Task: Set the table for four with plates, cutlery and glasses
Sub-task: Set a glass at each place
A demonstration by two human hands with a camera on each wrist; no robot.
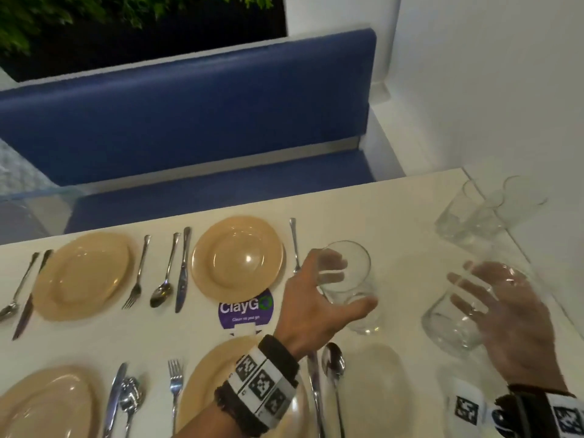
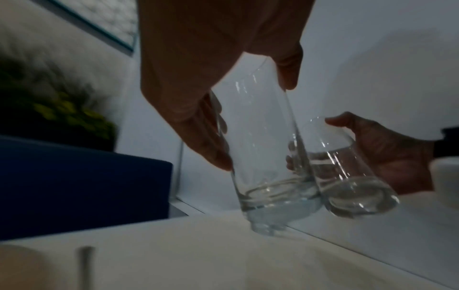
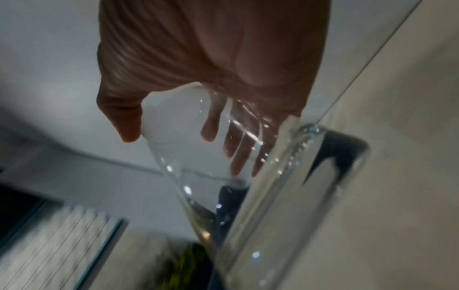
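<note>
The left hand (image 1: 311, 306) grips a tilted glass (image 1: 349, 286) above the worktop (image 1: 404, 248); the right hand (image 1: 508, 327) grips another (image 1: 455, 324) near the right edge. Two more glasses (image 1: 474, 213) stand at the far corner. A purple sticker (image 1: 246, 309) reads "ClayGo".

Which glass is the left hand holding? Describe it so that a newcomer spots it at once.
Start at the white table set with tan plates. Go to the far right plate; past the fork on its right, the left hand grips a clear glass tilted off the table. It is the glass nearest the plates: the right hand holds another toward the table's right edge, and the rest stand in the far right corner.
</note>
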